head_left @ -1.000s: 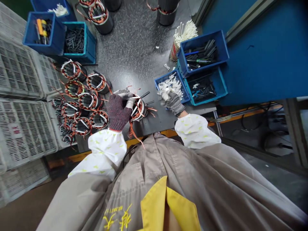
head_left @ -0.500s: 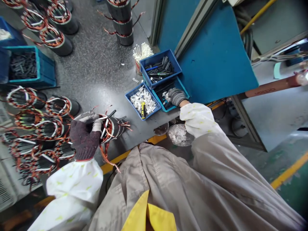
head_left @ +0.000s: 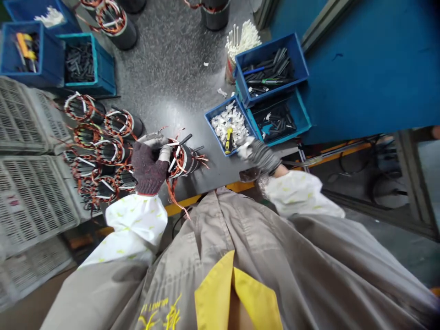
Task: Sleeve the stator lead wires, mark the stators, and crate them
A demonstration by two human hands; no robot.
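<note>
My left hand point(head_left: 151, 160), in a dark knitted glove with pale coated fingers, is closed on the near end of a motor stator point(head_left: 187, 161). The stator lies tilted on the table, copper wires, white sleeves and black tubes sticking out of it. My right hand point(head_left: 259, 155), in a grey striped glove, is over the table's front edge, beside the blue bin of white pieces point(head_left: 216, 135). Its fingers look drawn together but are blurred; what they hold cannot be made out. A yellow-and-black cutter point(head_left: 228, 140) lies on the white pieces.
Right of that bin stand a teal bin point(head_left: 304, 114) and a blue bin point(head_left: 271, 50) with black tubes, near a can of white sticks point(head_left: 231, 68). More stators point(head_left: 118, 123) crowd the left side, by grey crates point(head_left: 37, 197) and bins. A blue panel point(head_left: 371, 68) borders the right.
My right hand has come out of the teal bin and moved toward my body, near the table edge. My left hand keeps its hold on the stator. The view has shifted.
</note>
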